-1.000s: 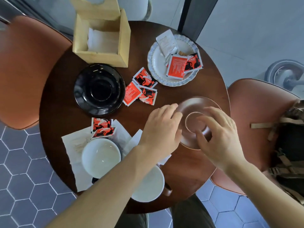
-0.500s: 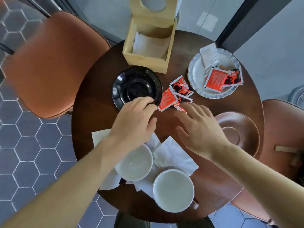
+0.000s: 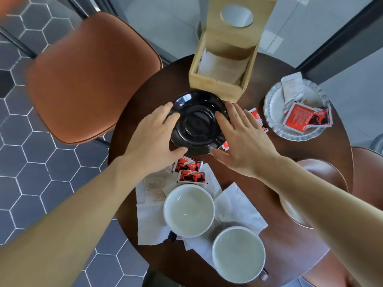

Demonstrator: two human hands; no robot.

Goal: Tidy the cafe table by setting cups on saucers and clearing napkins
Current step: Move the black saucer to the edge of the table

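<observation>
A black saucer (image 3: pixel 198 123) sits mid-table in front of the wooden napkin box. My left hand (image 3: pixel 154 139) reaches its left rim with fingers spread, thumb near the front edge. My right hand (image 3: pixel 242 139) lies at its right rim, fingers straight. Two white cups stand near me: one (image 3: pixel 189 210) on crumpled white napkins (image 3: pixel 238 204), the other (image 3: pixel 238 253) at the front edge. A brown saucer (image 3: pixel 323 172) shows partly behind my right forearm.
A wooden napkin box (image 3: pixel 222 69) stands at the back. A white scalloped plate (image 3: pixel 275 112) with red and white sachets is at the right. Loose red sachets (image 3: pixel 190 170) lie around the black saucer. Orange chairs (image 3: pixel 89 75) flank the round table.
Both hands left the brown saucer at the right and moved leftward and forward to either side of the black saucer. My view shifted left with them.
</observation>
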